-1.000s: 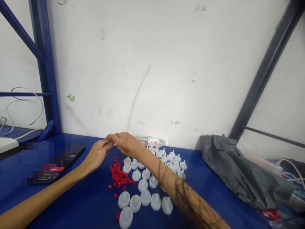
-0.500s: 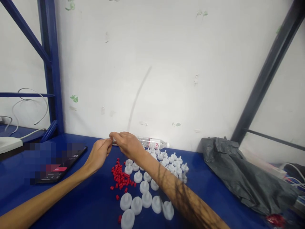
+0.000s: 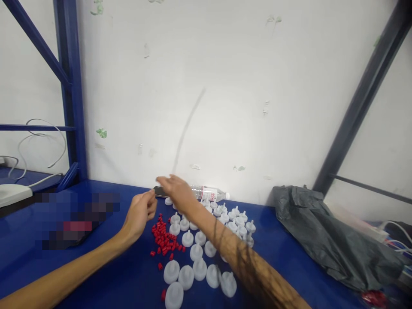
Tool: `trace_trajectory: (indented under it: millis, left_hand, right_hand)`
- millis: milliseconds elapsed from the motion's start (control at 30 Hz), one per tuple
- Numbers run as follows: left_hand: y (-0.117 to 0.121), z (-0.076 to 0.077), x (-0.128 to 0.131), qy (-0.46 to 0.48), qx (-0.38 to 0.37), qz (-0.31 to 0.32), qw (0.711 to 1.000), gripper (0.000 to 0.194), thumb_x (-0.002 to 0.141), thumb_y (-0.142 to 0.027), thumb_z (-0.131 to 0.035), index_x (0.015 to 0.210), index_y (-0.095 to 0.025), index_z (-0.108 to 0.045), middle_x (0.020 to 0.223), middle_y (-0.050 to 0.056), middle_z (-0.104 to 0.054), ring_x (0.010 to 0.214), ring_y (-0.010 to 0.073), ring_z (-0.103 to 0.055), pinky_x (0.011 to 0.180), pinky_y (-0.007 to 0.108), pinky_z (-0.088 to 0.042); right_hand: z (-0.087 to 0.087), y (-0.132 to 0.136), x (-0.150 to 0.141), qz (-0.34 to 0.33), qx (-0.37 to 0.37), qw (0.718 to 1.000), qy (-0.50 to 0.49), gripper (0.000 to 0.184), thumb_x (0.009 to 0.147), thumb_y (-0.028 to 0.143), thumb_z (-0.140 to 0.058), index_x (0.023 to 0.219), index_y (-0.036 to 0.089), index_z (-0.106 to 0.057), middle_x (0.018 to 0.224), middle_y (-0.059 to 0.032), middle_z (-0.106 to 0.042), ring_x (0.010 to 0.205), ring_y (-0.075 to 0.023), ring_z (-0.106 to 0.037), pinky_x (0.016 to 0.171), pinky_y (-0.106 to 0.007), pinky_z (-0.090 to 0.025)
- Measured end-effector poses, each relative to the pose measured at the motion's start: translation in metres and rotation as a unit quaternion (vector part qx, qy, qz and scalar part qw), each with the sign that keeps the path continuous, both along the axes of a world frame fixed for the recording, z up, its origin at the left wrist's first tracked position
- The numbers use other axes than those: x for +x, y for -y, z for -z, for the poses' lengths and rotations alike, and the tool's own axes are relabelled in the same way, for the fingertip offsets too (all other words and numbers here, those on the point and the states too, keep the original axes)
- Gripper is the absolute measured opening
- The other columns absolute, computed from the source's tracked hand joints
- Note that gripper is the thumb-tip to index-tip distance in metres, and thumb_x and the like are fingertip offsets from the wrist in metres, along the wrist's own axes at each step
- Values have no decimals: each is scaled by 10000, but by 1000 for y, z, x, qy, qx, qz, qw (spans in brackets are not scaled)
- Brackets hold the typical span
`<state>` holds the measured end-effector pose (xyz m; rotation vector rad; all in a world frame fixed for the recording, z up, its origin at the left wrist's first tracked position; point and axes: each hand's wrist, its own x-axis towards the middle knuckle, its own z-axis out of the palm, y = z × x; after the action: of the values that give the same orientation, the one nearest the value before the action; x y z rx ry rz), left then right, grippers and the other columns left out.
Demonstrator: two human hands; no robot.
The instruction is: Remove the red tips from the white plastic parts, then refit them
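Note:
Near the back of the blue table my left hand (image 3: 141, 211) is closed, with thumb and fingers curled together. Whatever it may hold is hidden. My right hand (image 3: 177, 192) is just to its right and higher, apart from it. Its fingers are stretched out and slightly blurred, and nothing shows in them. Below the hands lies a loose pile of small red caps (image 3: 163, 238). White round plastic pieces with a nozzle on top (image 3: 187, 238) stand to the right of the pile and in front, several partly hidden behind my right forearm.
By the wall lie a clear bottle (image 3: 210, 193) and a dark flat object (image 3: 162, 192), partly behind my hands. A phone, partly blurred out (image 3: 79, 227), lies at left. A dark grey plastic bag (image 3: 309, 227) covers the right side. Blue posts (image 3: 74, 86) stand at left.
My hands, together half a second ago, have come apart: the right has moved right and its fingers have straightened. More of the dark flat object shows between them.

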<state>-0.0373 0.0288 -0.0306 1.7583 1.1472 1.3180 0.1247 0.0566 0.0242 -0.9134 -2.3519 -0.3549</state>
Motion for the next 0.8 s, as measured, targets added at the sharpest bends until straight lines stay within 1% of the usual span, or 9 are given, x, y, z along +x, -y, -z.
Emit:
trace_trajectory:
  millis: [33,100,200,300,400,467,633,733,800]
  left_hand:
    - [3,2,3,-9,0,10,1000,433,998,-525,-172,654,-264,-153,545,-77,-167,447,108,-161,426,261,-205]
    - [5,4,6,-43,13,27,999,449,998,-545,-179,649,-263,-172,533,-72,-191,445,114,-190,434,268,-228]
    - [1,5,3,-141,70,33,987,471,978,-557,-321,632,-242,-268,575,-48,-303,533,133,-312,533,286,-277]
    - [-9,1,-8,-220,96,-1,971,377,953,-464,-409,662,-228,-368,617,-28,-438,614,163,-409,621,310,-279]
    - [-18,-1,-19,-291,86,-37,952,252,936,-361,-420,725,-227,-454,661,-13,-541,638,182,-467,638,323,-278]
    - [-22,0,-24,-326,71,-50,941,211,929,-322,-422,761,-226,-506,707,3,-598,661,193,-513,638,325,-294]
    - [-30,7,-28,-378,49,-51,923,228,894,-289,-479,836,-216,-687,914,73,-704,839,247,-637,725,343,-402]
    - [-33,11,-30,-392,48,-40,918,261,854,-232,-505,918,-216,-757,1013,98,-724,926,271,-664,805,358,-438]
    - [-34,11,-30,-396,45,-32,917,291,833,-204,-506,929,-213,-781,997,107,-733,900,277,-673,799,365,-442]
  right_hand:
    - [-2,-6,9,19,-4,1000,-13,429,937,-31,-493,1282,212,-569,1186,-88,-718,1108,-209,-643,1044,-368,-446]
    - [-7,-15,28,53,-16,998,-39,357,974,29,-506,1289,183,-576,1118,-117,-730,1072,-236,-658,985,-387,-470]
    - [-11,-21,42,60,-40,996,-57,289,998,173,-595,1285,209,-597,1118,-89,-736,1059,-234,-671,955,-361,-470]
    - [-8,-17,35,39,-74,995,-61,304,970,199,-649,1272,231,-628,1157,-49,-743,1037,-198,-681,952,-318,-461]
    - [-2,-14,23,21,-110,992,-57,140,942,213,-689,1078,210,-724,1059,-39,-763,964,-185,-687,884,-291,-468]
    - [2,-14,20,11,-128,990,-54,63,937,244,-711,974,206,-745,996,-30,-760,923,-174,-680,839,-275,-464]
    - [7,-16,21,3,-155,987,-44,102,923,312,-754,928,210,-761,1055,-39,-715,927,-150,-657,816,-250,-442]
    - [10,-15,17,6,-183,983,-21,136,891,341,-790,914,209,-765,892,-9,-717,813,-140,-654,731,-238,-426]
    - [12,-14,14,4,-204,979,-1,124,867,316,-812,909,211,-761,786,27,-716,743,-127,-656,679,-223,-412]
